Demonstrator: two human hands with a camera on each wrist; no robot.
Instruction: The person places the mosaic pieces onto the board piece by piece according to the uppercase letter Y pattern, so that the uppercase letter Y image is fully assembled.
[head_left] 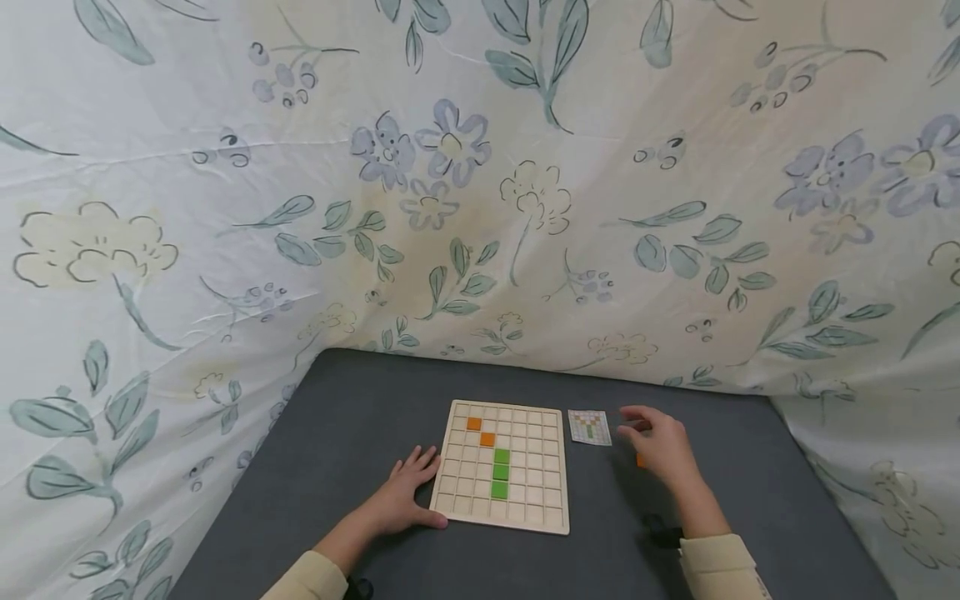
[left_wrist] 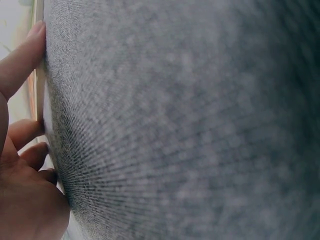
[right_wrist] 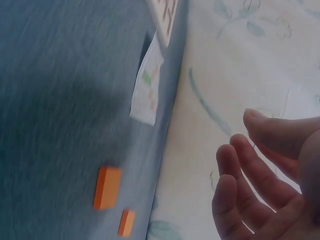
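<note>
A pale wooden grid board lies on the dark table. Two orange tiles and three green tiles sit in its squares, the orange ones stepping diagonally towards the green column. With fingers spread, my left hand touches the board's left edge, thumb near the front corner. My right hand hovers right of a small printed card, its fingers loosely bent and nothing between them. Below that hand, an orange tile shows partly. In the right wrist view, two loose orange tiles lie on the cloth.
The table has a dark grey cloth surface. A white floral curtain hangs behind it and along both sides. The card shows a grid with coloured squares and lies just right of the board's far corner.
</note>
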